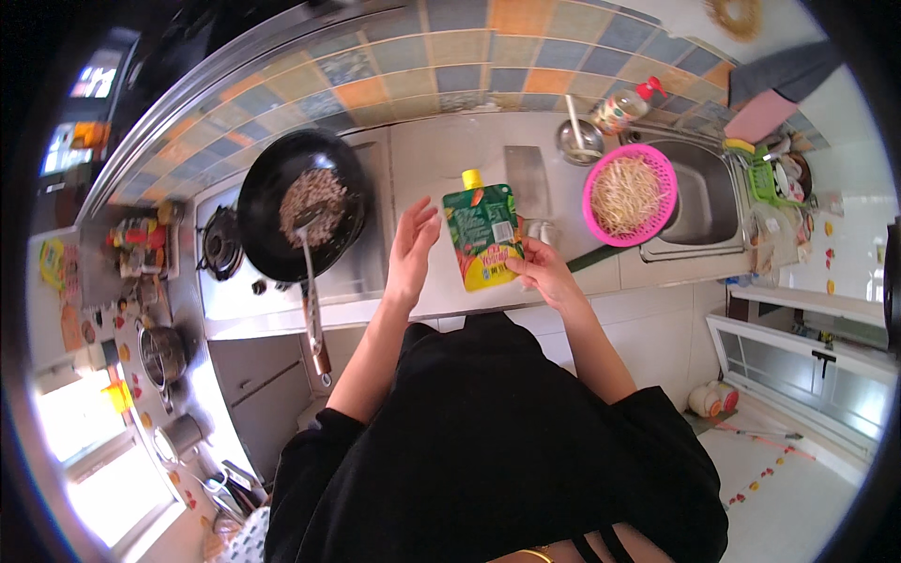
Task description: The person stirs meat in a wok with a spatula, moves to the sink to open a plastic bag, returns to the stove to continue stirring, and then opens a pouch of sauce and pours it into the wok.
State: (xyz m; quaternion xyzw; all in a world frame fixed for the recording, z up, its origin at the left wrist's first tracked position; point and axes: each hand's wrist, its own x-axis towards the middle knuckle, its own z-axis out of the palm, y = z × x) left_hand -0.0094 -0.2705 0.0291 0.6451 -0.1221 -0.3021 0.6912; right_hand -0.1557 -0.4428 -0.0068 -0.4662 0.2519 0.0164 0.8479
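My right hand (545, 271) grips the lower right corner of a green and yellow spouted pouch (482, 236) with a yellow cap, held upright above the counter. My left hand (413, 246) is raised just left of the pouch, fingers apart, holding nothing. Further left, a black wok (264, 243) on the stove holds browned minced meat (313, 207), with a metal spatula (310, 281) resting in it and its handle over the rim. Right of the pouch, a pink plastic colander (595, 225) holds bean sprouts (626, 195). A flat cleaver blade (526, 179) lies on the counter behind the pouch.
A metal bowl with a light-handled utensil (578, 144) and a red-topped pump bottle (623, 109) stand by the tiled wall. The sink (704, 190) is at the right, beside a green dish rack (764, 176). An uncovered burner (222, 243) lies left of the wok.
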